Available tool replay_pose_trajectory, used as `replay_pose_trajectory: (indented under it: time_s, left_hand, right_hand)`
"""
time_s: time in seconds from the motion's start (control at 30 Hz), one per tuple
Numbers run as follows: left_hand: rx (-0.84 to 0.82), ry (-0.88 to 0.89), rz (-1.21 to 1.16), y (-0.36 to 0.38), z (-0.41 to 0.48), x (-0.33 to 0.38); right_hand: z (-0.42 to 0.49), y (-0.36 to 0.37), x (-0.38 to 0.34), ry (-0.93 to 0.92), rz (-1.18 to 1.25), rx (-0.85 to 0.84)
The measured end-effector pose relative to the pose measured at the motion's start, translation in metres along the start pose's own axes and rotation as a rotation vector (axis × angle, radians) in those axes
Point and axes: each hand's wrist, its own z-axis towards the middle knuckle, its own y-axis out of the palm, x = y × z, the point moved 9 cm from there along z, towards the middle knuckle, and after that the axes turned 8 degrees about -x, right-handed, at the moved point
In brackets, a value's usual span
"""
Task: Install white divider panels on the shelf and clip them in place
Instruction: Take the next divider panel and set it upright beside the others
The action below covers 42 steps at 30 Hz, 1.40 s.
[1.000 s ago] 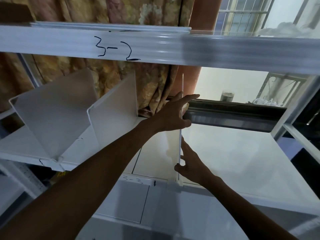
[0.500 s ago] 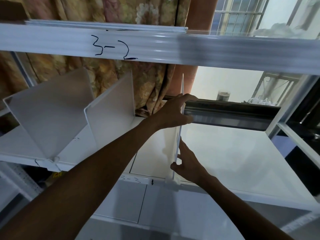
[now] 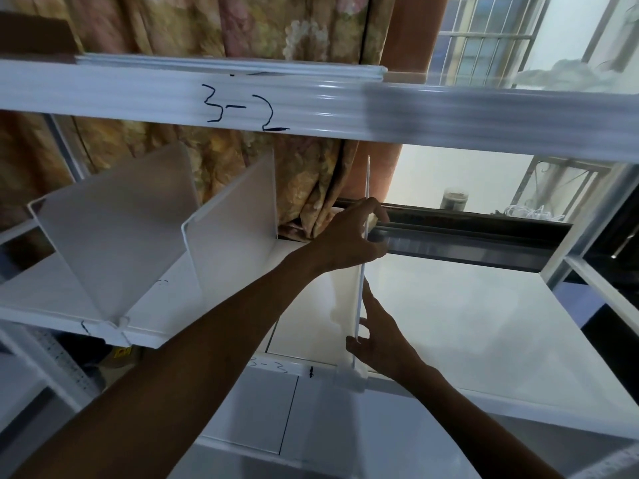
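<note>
A white divider panel [image 3: 345,295] stands upright on the white shelf [image 3: 449,323], seen almost edge-on. Its front foot sits in a white clip [image 3: 350,379] on the shelf's front lip. My left hand [image 3: 349,236] grips the panel far back, fingers curled over its edge, with a small pale piece at the fingertips. My right hand [image 3: 378,335] pinches the panel's front edge low down, thumb on the left face. Two other divider panels, the far left divider [image 3: 114,236] and the middle divider [image 3: 235,233], stand to the left.
An upper shelf beam [image 3: 449,112] marked "3-2" runs across overhead. A flowered curtain [image 3: 242,167] hangs behind the shelf, and a window frame [image 3: 466,236] lies behind at right. A metal upright [image 3: 601,216] bounds the shelf on the right.
My left hand's fingers, straight a second ago, have curled over the panel's back edge. My right hand keeps its pinch at the front. The panel stays upright.
</note>
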Motion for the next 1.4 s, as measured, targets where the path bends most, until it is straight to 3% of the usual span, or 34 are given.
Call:
replay_pose_trajectory:
  time_s: [0.3,0.57,0.77,1.03,1.27,1.4]
  left_hand:
    - [-0.049,-0.008,-0.092,0.016,-0.009,-0.006]
    - [0.002,0.102,-0.012,0.025,-0.013,0.004]
    - [0.006,0.099,0.002,0.027,-0.013,0.006]
    - [0.03,-0.038,-0.016,0.019,-0.02,-0.012]
    - [-0.001,-0.018,-0.016,0.02,-0.019,-0.009]
    - [0.036,0.078,0.012,0.023,-0.017,0.002]
  right_hand:
    - [-0.006,0.013,0.019,0.128,0.11,-0.078]
    - [-0.008,0.012,0.022,0.18,0.129,-0.102]
    - [-0.011,0.01,0.019,0.187,0.122,-0.092]
    - [-0.007,0.014,0.014,0.186,0.112,-0.119]
    - [-0.007,0.017,0.014,0.194,0.116,-0.133]
    - [-0.011,0.017,0.014,0.194,0.095,-0.108]
